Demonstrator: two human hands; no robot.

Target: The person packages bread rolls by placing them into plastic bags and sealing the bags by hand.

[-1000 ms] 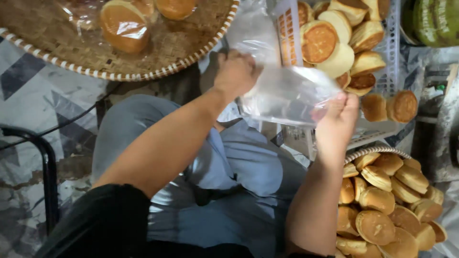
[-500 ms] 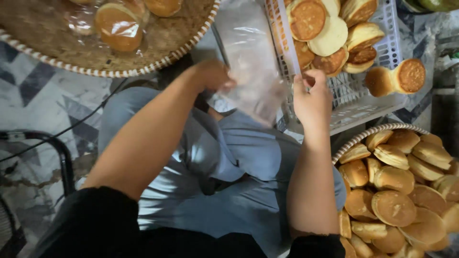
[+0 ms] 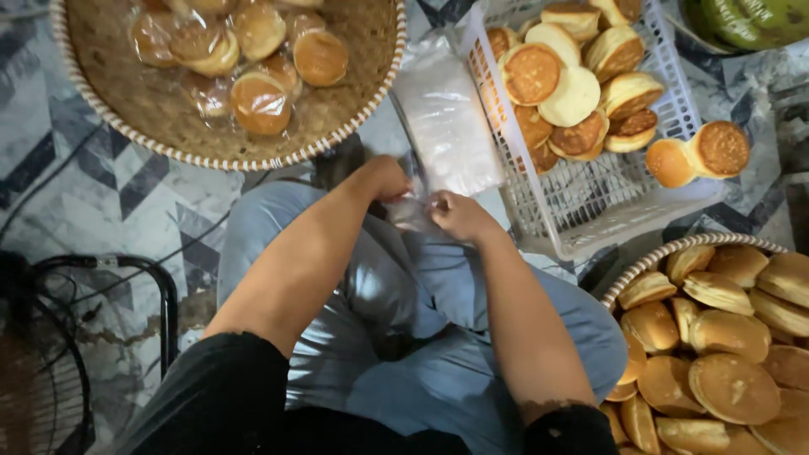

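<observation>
Both my hands meet over my lap on one thin clear plastic bag [image 3: 415,208]. My left hand [image 3: 383,179] pinches its left edge and my right hand [image 3: 455,216] pinches its right edge. The bag looks empty, and most of it is hidden between my fingers. Just beyond my hands lies a stack of clear plastic bags [image 3: 447,118] on the patterned floor. A white plastic basket [image 3: 590,211] of round golden cakes stands to the right of that stack.
A woven tray [image 3: 354,126] at the top left holds several cakes wrapped in clear bags. Another woven tray [image 3: 666,253] at the lower right is full of bare cakes. A black fan guard [image 3: 93,278] stands at the left. Green fruit [image 3: 750,21] shows at the top right.
My hands have come down from in front of the basket to my lap. The bag, held spread wide a second ago, is now gathered small between my fingers. The view has shifted down.
</observation>
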